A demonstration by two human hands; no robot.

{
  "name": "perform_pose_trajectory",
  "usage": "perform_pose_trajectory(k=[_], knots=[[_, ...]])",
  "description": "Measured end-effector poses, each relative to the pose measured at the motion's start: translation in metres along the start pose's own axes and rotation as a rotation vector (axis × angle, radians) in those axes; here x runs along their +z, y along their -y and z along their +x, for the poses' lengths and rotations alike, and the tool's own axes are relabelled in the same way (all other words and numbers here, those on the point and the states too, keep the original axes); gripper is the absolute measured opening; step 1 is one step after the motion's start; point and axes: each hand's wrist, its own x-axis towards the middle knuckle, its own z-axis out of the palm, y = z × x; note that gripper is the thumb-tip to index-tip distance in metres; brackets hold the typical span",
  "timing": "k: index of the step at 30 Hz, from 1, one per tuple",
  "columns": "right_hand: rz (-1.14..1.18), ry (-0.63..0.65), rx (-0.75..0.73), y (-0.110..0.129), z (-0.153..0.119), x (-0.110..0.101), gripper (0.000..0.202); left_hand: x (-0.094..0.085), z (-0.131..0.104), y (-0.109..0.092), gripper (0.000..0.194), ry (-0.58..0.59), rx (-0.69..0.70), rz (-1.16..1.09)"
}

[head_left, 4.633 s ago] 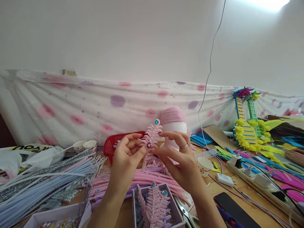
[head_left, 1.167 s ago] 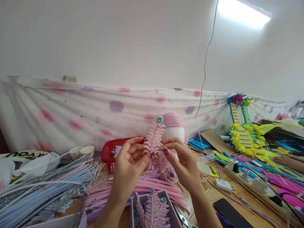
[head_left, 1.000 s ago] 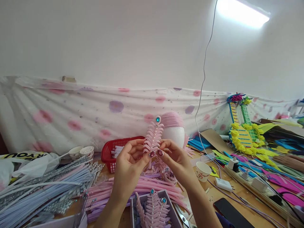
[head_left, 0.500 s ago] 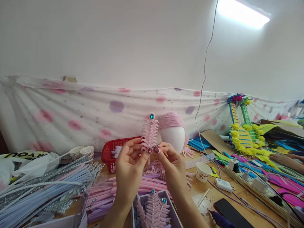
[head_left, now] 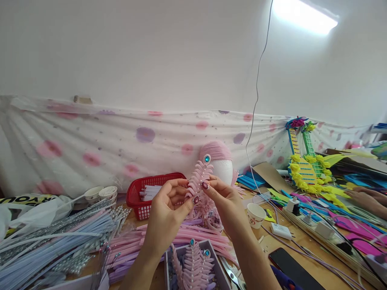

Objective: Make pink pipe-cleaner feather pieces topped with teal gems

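Observation:
A pink feather-like piece (head_left: 199,177) with a row of pearls and a blue gem at its top leans to the right between my hands. My left hand (head_left: 171,209) pinches its lower end between thumb and fingers. Higher up, my right hand (head_left: 225,201) has its thumb and fingers closed on the piece's right edge. Below them, a grey box (head_left: 219,266) holds several similar pink pieces (head_left: 193,266). Behind stands a white foam head (head_left: 222,171) wrapped with pink strands on top.
Left: pale blue and silver stems (head_left: 60,241), white bowls (head_left: 101,194). Centre: red basket (head_left: 140,201), pink stems (head_left: 193,235), scissors (head_left: 231,274). Right: paper cup (head_left: 255,215), phone (head_left: 294,268), power strip (head_left: 320,237), yellow-flowered decorations (head_left: 305,169), another person's hands (head_left: 369,199).
The pink piece has gone from upright to tilted right and sits slightly lower. My right hand has shifted up along it and to the right. The view has shifted a little.

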Motion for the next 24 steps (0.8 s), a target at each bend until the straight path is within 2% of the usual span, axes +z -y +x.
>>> perform_pose_trajectory(k=[9,13,16,24], knots=[[0.21,-0.071,0.031,-0.01,-0.004,0.013,0.018,0.01,0.0,0.01,0.045,-0.071,0.021,-0.132],[0.219,-0.01,0.124,-0.006,0.0,0.01,0.022,0.004,0.002,0.01,0.043,-0.045,0.016,-0.11],[0.282,-0.041,0.166,-0.001,0.002,0.008,0.029,0.001,0.003,0.01,0.042,-0.03,0.001,-0.087],[0.255,-0.047,0.163,0.0,0.004,0.0,0.023,0.012,0.006,0.018,0.035,0.118,-0.126,-0.067]])
